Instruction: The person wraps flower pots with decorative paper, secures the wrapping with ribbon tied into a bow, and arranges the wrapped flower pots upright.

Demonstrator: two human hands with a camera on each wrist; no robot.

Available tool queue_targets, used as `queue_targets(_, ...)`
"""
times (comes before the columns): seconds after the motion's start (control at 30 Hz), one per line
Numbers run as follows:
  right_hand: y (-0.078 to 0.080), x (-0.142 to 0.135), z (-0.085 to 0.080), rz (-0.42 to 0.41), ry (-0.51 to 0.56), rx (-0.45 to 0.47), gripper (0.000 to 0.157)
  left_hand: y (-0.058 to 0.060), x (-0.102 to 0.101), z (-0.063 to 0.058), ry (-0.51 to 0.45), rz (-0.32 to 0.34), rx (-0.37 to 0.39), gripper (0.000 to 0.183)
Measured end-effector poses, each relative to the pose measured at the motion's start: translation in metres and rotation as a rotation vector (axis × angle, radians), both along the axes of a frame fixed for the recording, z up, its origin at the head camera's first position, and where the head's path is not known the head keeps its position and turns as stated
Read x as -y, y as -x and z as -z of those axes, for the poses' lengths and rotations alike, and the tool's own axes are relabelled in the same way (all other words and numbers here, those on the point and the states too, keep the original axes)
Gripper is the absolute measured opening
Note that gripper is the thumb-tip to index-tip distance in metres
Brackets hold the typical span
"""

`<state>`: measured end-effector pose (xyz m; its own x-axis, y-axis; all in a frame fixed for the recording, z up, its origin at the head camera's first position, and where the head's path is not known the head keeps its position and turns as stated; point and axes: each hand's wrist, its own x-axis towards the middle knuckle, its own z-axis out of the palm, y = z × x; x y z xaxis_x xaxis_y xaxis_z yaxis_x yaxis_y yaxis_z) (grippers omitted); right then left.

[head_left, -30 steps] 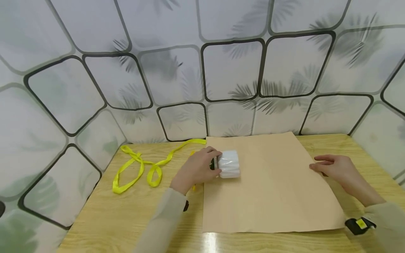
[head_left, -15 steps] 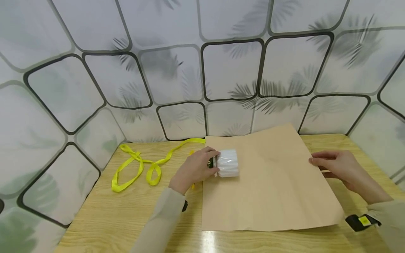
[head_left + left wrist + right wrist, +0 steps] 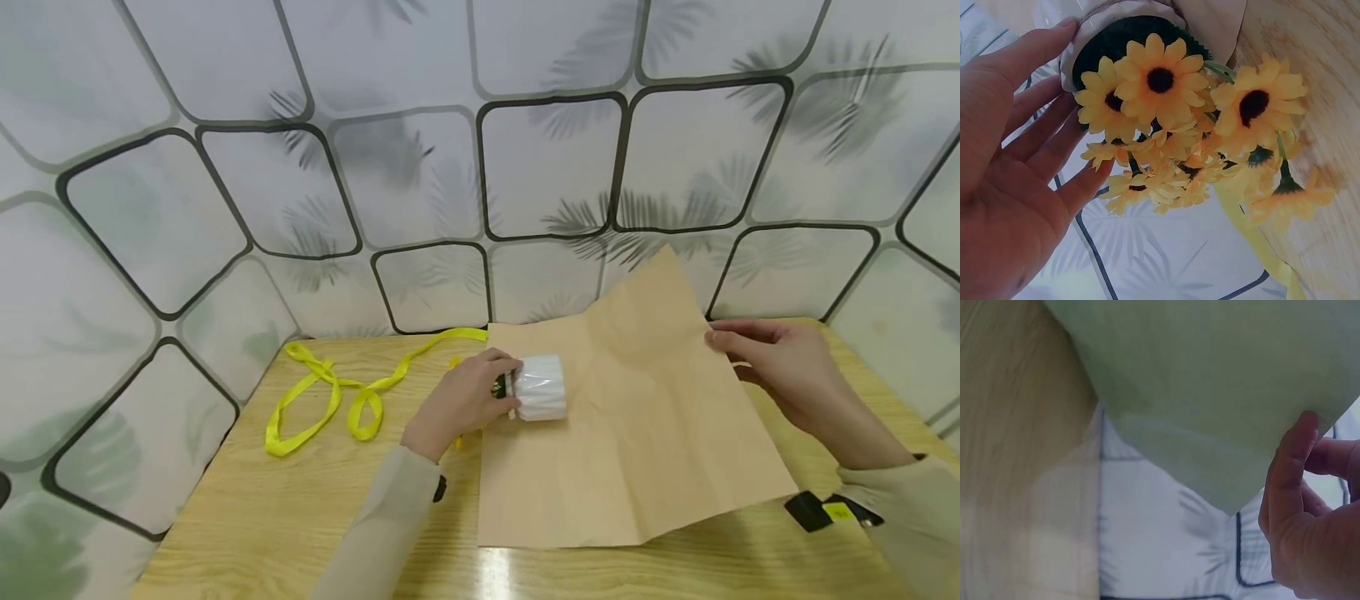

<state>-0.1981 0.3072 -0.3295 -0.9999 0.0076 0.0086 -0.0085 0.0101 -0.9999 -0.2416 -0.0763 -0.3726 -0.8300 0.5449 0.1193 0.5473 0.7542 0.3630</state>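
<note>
A white ribbed flowerpot (image 3: 542, 387) lies on its side on a sheet of brown kraft paper (image 3: 637, 450). My left hand (image 3: 461, 404) holds it by the rim, thumb on one side and fingers on the other. Out of the pot's mouth come artificial yellow daisies (image 3: 1160, 81) with dark centres, seen in the left wrist view; my hand mostly hides them in the head view. My right hand (image 3: 795, 387) pinches the paper's right edge between thumb and fingers. That side is raised and bent, its far corner standing up in front of the backdrop.
Left of the paper, a yellow ribbon (image 3: 303, 400) lies in loose loops on the wooden table (image 3: 247, 517), one end reaching the paper's far left corner. A patterned cloth backdrop (image 3: 547, 167) rises behind the table and at both sides.
My right hand has taken the paper's right edge and moved up and leftward, raising that side off the table. My left hand and the flowerpot have stayed in place.
</note>
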Motion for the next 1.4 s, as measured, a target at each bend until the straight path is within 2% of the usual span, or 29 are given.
queue_targets(0.17, 0.000, 0.025, -0.017, 0.017, 0.006, -0.022, 0.012, 0.001, -0.001, 0.000, 0.004, 0.004, -0.005, 0.053)
queue_targets(0.33, 0.001, 0.050, -0.032, 0.024, -0.046, -0.040, 0.009, 0.001, -0.001, 0.000, 0.010, 0.009, -0.010, 0.053)
queue_targets(0.57, 0.005, 0.079, -0.045, -0.011, -0.039, -0.076, 0.007, 0.000, -0.001, 0.000, 0.022, 0.004, -0.021, 0.053)
queue_targets(0.8, 0.009, 0.102, -0.050, -0.025, -0.067, -0.073, 0.012, 0.000, -0.002, 0.001, 0.008, 0.015, -0.022, 0.052)
queue_targets(1.0, 0.012, 0.123, -0.050, -0.041, -0.007, -0.087, 0.006, 0.000, -0.002, 0.001, -0.007, 0.019, -0.032, 0.052)
queue_targets(1.2, 0.013, 0.143, -0.048, -0.069, 0.000, -0.094, 0.024, 0.002, -0.001, 0.003, -0.009, 0.019, -0.030, 0.052)
queue_targets(1.4, 0.017, 0.162, -0.046, -0.082, -0.003, -0.106, 0.030, 0.003, 0.002, 0.004, -0.030, 0.021, -0.030, 0.052)
